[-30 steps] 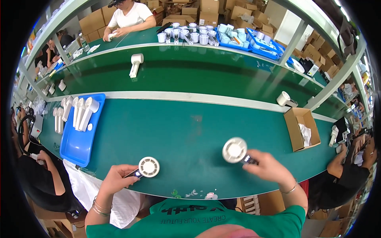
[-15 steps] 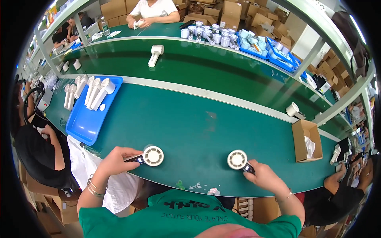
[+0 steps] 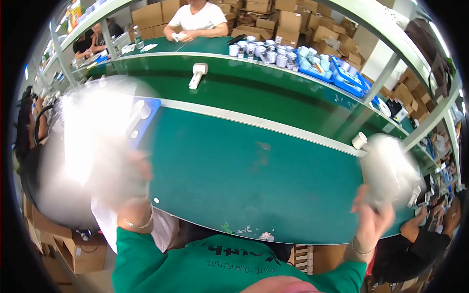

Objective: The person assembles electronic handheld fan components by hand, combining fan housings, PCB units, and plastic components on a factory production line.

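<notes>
Both my hands are raised toward the head view, each with a white handheld fan smeared by motion. The left fan [image 3: 80, 151] is a large pale blur that covers much of my left hand [image 3: 140, 168], whose fingers are hardly made out. On the right, the fingers of my right hand [image 3: 373, 211] close round the lower end of the other white fan [image 3: 389, 168]. Behind the left blur shows part of a blue tray [image 3: 154, 108] with a white fan [image 3: 142, 109] in it. A small white round piece [image 3: 156, 200] lies on the green table [image 3: 244, 171] by my left wrist.
A white rail [image 3: 254, 121] divides my table from a green belt-like strip carrying a fan [image 3: 198, 75]. Another fan [image 3: 359, 140] is at the right, beside the blur. Across, a person in white [image 3: 198, 19] works near several fans and blue trays [image 3: 347, 78]. Metal posts frame both sides.
Both hands have lifted the fans off the table toward the view and outward, the left one up-left, the right one up-right. The fans now blur over the blue tray and the cardboard box.
</notes>
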Demonstrator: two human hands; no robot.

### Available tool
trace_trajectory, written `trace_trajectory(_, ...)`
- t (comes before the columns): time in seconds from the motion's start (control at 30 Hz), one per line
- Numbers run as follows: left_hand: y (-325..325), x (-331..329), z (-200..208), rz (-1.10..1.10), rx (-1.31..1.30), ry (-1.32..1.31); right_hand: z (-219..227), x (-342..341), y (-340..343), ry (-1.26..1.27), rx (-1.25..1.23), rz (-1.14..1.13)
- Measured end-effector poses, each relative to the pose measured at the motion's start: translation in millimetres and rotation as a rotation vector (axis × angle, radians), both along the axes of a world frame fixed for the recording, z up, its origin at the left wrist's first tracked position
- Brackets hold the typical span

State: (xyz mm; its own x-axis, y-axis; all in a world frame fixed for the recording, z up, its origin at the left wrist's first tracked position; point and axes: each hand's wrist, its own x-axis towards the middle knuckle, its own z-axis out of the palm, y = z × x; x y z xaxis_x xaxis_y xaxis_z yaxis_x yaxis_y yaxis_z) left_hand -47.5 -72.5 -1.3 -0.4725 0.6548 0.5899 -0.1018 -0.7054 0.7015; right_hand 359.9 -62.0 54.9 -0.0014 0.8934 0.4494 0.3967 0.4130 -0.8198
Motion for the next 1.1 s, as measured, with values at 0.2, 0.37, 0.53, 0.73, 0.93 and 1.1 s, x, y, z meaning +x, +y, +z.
trace_trajectory(0.2, 21, -13, -17, -0.457, -0.584, 0.461, -37, 19, 15, -0.233, -0.425, 0.178)
trace_trajectory(0.37, -3, -14, -28, -0.529, -0.604, 0.231, -105, 42, 22, -0.263, -0.13, 0.22)
trace_trajectory(0.53, -2, -17, -48, -0.492, -0.551, 0.329, -88, 9, 32, -0.443, -0.319, 0.357)
trace_trajectory(0.73, 0, -37, -51, -0.411, -0.973, 0.972, -82, 9, 43, -0.487, -0.72, 0.36)
trace_trajectory(0.93, 4, -22, -92, -0.234, -0.733, 0.687, -114, 18, 52, -0.6, -0.675, 0.303)
trace_trajectory(1.1, 36, 2, -48, -0.158, -0.455, 0.569, -51, 5, 56, -0.351, -0.315, 0.144)
